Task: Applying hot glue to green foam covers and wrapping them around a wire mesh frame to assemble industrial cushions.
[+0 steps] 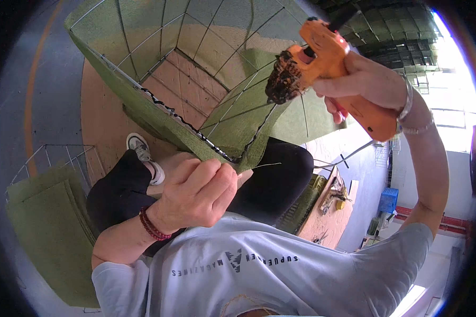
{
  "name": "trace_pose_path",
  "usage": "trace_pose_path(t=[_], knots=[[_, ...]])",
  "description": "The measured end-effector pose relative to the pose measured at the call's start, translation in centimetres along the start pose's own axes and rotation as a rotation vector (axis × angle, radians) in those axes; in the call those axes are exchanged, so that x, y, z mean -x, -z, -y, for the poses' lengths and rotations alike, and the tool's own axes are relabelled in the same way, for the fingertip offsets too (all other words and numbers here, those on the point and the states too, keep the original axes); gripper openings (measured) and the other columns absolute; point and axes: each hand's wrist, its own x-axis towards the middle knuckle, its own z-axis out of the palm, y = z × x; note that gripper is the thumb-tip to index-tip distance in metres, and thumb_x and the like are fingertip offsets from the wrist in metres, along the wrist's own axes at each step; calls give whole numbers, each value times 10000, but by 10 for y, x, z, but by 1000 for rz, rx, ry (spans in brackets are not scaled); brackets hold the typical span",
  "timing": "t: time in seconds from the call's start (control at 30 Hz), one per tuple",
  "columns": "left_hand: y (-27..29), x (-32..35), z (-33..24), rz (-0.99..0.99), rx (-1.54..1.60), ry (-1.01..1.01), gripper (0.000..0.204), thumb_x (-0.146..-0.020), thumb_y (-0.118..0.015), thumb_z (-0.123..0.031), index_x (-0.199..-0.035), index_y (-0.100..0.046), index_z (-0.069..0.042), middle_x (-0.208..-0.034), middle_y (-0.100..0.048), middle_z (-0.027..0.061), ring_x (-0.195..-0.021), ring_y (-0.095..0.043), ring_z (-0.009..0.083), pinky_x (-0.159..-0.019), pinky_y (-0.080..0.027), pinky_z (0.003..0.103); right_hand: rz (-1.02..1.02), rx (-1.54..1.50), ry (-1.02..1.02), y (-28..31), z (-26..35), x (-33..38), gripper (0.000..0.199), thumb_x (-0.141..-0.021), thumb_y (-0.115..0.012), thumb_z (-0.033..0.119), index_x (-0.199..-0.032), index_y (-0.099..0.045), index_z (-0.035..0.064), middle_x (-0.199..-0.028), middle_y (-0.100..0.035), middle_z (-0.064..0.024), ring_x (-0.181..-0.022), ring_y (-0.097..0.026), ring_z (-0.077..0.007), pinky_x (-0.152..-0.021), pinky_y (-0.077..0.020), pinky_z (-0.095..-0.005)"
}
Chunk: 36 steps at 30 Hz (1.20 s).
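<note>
A large wire frame (143,42) lined with green mesh fabric (111,68) stands in front of me, over my knees. Pinched in my left hand (201,191) is the fabric's edge, at the frame's near corner. A bead of black glue (166,109) runs along the wire rim up to that corner, with a loose thread beside it. My right hand (367,84) grips an orange glue gun (328,50), raised to the right above the frame. Thick black residue coats the gun's nozzle end, which hangs over the fabric, apart from the rim.
A round wooden board (103,119) lies beneath the frame. At the left, cut green fabric sheets (50,227) are stacked beside another wire frame. A wooden bench (341,214) with tools sits at the right, near a blue crate (388,200). Dark green wire-framed pieces (394,34) are piled far right.
</note>
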Motion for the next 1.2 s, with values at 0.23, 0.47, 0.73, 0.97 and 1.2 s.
trace_pose_path(t=[0.23, 0.47, 0.73, 0.97, 1.2], knots=[[6, 4, -2, 100, 23, 23, 229, -723, -780, -146, -897, -669, -47, -899, -618, 25, -844, -585, 190, -706, -459, 322, 87, 125, -83, 12, 20, -13, 370, -890, -679, 337, -888, -584, -21, -647, -601, -86, -543, -612, -183, -535, -512, -304], [3, 1, 1, 31, 29, 10, 99, -763, -709, -105, -765, -645, -29, -836, -565, 28, -838, -557, 167, -683, -440, 292, 36, 91, -36, 26, 18, 6, 404, -874, -678, 354, -917, -565, -32, -657, -607, -99, -502, -618, -180, -476, -522, -279], [3, 6, -1, 71, 38, 21, 196, -723, -754, -139, -873, -681, -35, -904, -610, 32, -858, -580, 187, -695, -462, 318, 25, -27, -67, 25, -6, 19, 377, -878, -693, 252, -1067, -540, -36, -861, -590, -101, -619, -641, -172, -501, -559, -315], [3, 7, -1, 82, 50, 25, 197, -728, -757, -140, -877, -677, -39, -905, -605, 30, -869, -580, 188, -698, -467, 324, -97, -229, 41, 9, -34, 29, 389, -872, -691, 191, -1135, -511, -32, -915, -583, -103, -640, -625, -177, -518, -558, -317], [1, 7, -1, 77, 38, 24, 225, -716, -765, -144, -887, -667, -36, -907, -606, 34, -879, -579, 198, -693, -469, 328, -24, -115, -9, 3, -27, 18, 361, -887, -680, 201, -1110, -517, -30, -885, -580, -90, -631, -616, -165, -531, -550, -308]])
